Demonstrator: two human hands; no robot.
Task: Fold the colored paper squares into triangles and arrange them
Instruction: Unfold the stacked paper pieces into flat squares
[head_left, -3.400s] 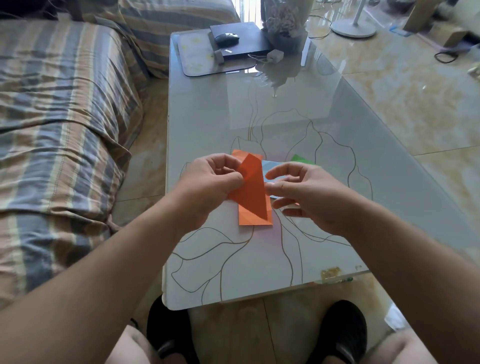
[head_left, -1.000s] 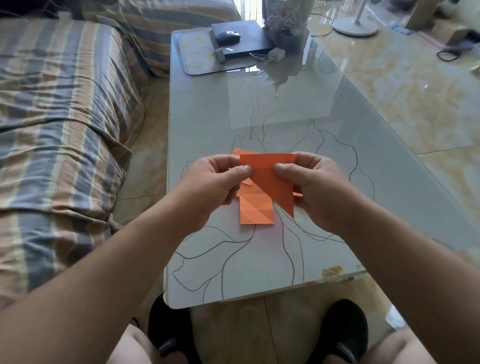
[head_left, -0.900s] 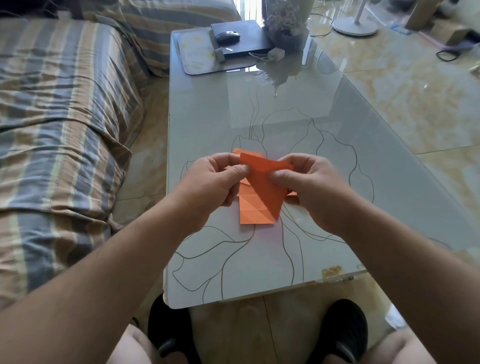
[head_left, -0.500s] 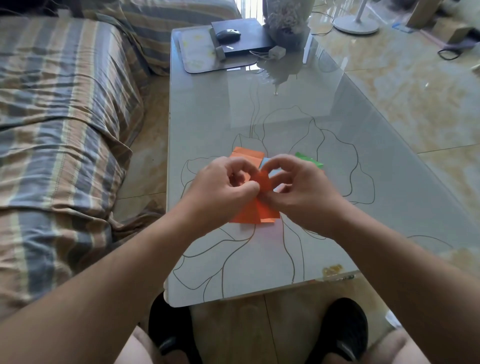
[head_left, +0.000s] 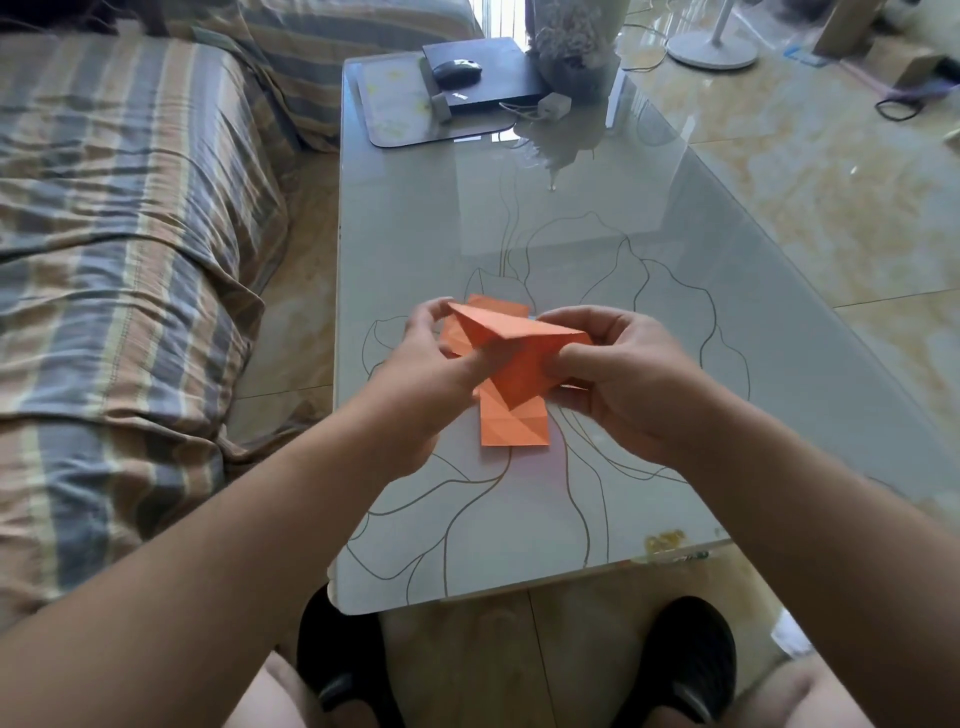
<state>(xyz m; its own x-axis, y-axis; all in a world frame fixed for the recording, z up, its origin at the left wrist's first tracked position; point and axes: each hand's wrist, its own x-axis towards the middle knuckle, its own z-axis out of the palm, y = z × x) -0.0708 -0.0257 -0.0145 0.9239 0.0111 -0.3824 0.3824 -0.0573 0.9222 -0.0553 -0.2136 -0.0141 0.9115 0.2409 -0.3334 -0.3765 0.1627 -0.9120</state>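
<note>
An orange paper square (head_left: 511, 358) is held above the glass table (head_left: 571, 234), partly folded into a triangular shape. My left hand (head_left: 431, 379) pinches its left side between thumb and fingers. Its right side is pinched by my right hand (head_left: 618, 374). Under the hands, flat on the table, lies a stack of orange folded paper (head_left: 511, 428), with a corner showing behind the hands too. Other coloured papers are hidden behind my right hand.
At the table's far end sit a mouse pad (head_left: 400, 104), a black laptop (head_left: 488, 78) with a mouse (head_left: 457, 70), a white charger (head_left: 553, 106) and a vase (head_left: 576, 52). A striped sofa (head_left: 119, 234) runs along the left. A fan base (head_left: 711, 49) stands on the floor.
The orange paper was pinched tight between both hands half a second ago. Now it is spread wider, with a long folded edge across the top.
</note>
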